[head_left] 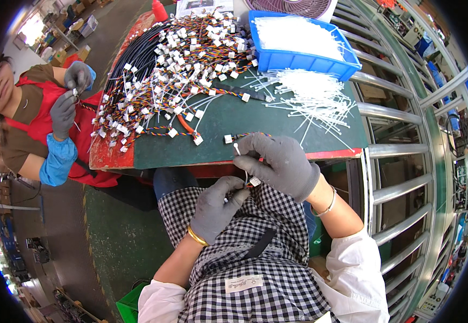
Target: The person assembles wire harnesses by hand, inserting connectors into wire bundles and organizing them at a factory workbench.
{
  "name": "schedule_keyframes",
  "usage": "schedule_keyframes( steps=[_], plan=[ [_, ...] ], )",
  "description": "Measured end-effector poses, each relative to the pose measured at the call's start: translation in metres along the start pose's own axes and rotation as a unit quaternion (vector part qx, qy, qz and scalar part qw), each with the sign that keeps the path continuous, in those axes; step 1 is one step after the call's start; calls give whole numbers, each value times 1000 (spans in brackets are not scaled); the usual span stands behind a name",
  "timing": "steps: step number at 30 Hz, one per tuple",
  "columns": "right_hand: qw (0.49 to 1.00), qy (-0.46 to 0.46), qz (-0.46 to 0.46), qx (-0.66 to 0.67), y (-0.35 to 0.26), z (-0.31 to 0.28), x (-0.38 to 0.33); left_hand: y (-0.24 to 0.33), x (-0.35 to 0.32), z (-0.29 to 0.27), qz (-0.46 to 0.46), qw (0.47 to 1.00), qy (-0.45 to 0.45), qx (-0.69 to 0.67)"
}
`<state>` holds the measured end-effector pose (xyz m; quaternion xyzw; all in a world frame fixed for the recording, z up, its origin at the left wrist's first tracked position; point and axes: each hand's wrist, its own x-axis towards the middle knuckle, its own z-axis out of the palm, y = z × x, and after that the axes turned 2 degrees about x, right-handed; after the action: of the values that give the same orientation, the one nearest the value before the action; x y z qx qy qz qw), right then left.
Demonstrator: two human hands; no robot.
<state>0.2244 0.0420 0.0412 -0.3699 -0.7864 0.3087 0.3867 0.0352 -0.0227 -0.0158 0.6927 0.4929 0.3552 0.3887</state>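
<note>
Head view: just off the bench's (277, 121) near edge, over the lap, the left hand (216, 209) and right hand (280, 161), both in grey gloves, have fingers pinched on a thin wire harness (247, 177) with a white connector. Loose cable ties (315, 97) lie toward the bench's right edge, below a blue bin (320, 64); a heap of harnesses (175, 70) covers its left side.

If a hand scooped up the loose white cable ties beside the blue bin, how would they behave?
The loose cable ties look thin and light, so they would probably scatter or slip out. They lie crisscrossed, so some may snag together. Each seems springy rather than floppy, staying mostly straight.
</note>
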Motion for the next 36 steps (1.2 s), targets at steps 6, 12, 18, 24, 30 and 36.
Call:
schedule_keyframes(
  steps=[6, 12, 18, 24, 30, 36],
  plan=[
    [993, -61, -43, -96, 2, -2, -8, -10, 0, -3, 5, 999, 27, 28],
    [988, -52, -81, -117, 6, 1, -12, -8, 1, -4, 23, 998, 49, 39],
    [987, -23, -97, -124, 2, -1, -13, -6, 1, -7, 17, 998, 43, 38],
    [988, -27, -110, -108, 7, 1, -16, -5, 1, -6, 14, 999, 39, 33],
    [990, -42, -99, -89, 8, 0, -16, -9, 1, -6, -9, 1000, 26, -14],
    [997, -44, -64, -29, 7, -3, -12, -12, 0, -7, -121, 965, -19, -231]
  ],
)
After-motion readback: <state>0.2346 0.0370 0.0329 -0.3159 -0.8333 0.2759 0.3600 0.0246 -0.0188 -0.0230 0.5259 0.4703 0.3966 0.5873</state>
